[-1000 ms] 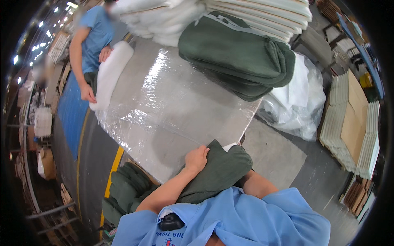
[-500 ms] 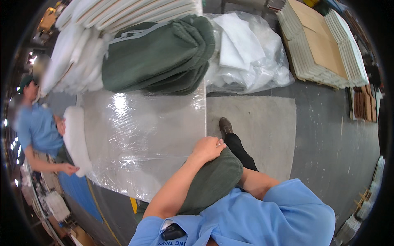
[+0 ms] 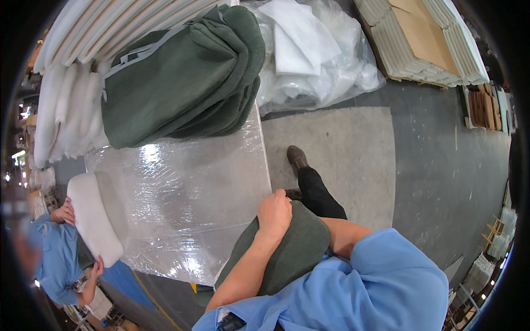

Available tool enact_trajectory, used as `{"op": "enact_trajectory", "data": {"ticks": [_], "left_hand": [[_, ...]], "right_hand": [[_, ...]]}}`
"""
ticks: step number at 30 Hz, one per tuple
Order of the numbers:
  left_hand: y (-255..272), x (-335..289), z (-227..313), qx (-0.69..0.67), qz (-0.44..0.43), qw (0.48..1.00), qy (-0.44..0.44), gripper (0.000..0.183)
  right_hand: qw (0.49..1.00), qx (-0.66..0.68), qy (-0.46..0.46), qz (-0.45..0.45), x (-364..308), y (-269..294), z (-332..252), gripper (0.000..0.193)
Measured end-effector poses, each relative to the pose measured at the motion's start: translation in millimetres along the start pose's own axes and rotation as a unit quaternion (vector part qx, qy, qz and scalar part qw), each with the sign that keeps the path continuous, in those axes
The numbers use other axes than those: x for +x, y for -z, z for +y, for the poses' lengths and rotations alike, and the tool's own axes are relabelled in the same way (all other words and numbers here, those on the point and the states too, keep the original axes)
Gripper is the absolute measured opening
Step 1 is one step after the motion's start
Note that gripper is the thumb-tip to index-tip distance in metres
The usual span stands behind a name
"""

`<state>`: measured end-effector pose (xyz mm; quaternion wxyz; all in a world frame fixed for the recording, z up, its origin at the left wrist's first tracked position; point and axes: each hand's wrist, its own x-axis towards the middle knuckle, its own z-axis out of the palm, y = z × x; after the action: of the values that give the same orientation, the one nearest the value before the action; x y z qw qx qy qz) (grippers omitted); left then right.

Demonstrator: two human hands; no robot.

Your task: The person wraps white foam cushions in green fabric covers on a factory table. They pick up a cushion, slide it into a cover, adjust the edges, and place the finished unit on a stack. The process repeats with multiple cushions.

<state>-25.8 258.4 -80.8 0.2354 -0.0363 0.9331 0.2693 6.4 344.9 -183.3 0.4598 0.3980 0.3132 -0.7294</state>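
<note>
A dark green fabric cover (image 3: 298,243) rests against my body at the table's near right corner, bulging as if padded. My left hand (image 3: 275,212) is closed on its upper edge, with the fingertips pinched together there. My right forearm passes behind the cover, which hides my right hand and its fingers. On the wrapped table (image 3: 199,187) ahead lies a pile of similar green covers (image 3: 182,83) with grey strips along one edge.
At the left, a co-worker in a blue shirt holds a white padded cushion (image 3: 94,220) in both hands. White cushions (image 3: 72,110) stand behind the pile. Clear plastic bagging with white wadding (image 3: 301,38) lies beyond the table's right edge. Stacked white panels with cardboard (image 3: 425,38) stand far right.
My view has shifted. My left hand has turned over the cover's upper edge, and more of the cover shows. The co-worker's cushion has tilted and come nearer along the table's left side.
</note>
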Motion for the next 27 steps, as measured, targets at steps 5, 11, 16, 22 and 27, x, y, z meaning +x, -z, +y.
{"op": "enact_trajectory", "data": {"ticks": [5, 11, 16, 22, 27], "left_hand": [[1.1, -10.7, -6.3, -0.058, 0.076, 0.995, -0.020, 0.020], [47.7, -72.1, -43.1, -0.127, 0.126, 0.981, -0.070, 0.033], [93.5, -259.8, -134.9, -0.018, 0.226, 0.967, 0.118, 0.034], [6.6, -468.2, -151.7, -0.196, 0.285, 0.769, 0.537, 0.027], [-90.3, -389.0, -82.1, -0.650, 0.198, 0.633, 0.370, 0.025]], "right_hand": [[0.999, -0.033, -0.007, -0.015, 2.1, -3.8, 3.2, 0.043], [0.975, -0.220, 0.014, -0.040, 2.4, 24.5, -29.8, 0.042], [0.801, -0.548, 0.215, 0.105, -39.6, 14.0, -104.6, 0.030], [0.580, -0.748, 0.230, -0.226, -137.3, -122.5, -105.2, 0.043], [0.202, -0.815, 0.224, -0.495, -228.9, -195.9, 7.9, 0.097]]}}
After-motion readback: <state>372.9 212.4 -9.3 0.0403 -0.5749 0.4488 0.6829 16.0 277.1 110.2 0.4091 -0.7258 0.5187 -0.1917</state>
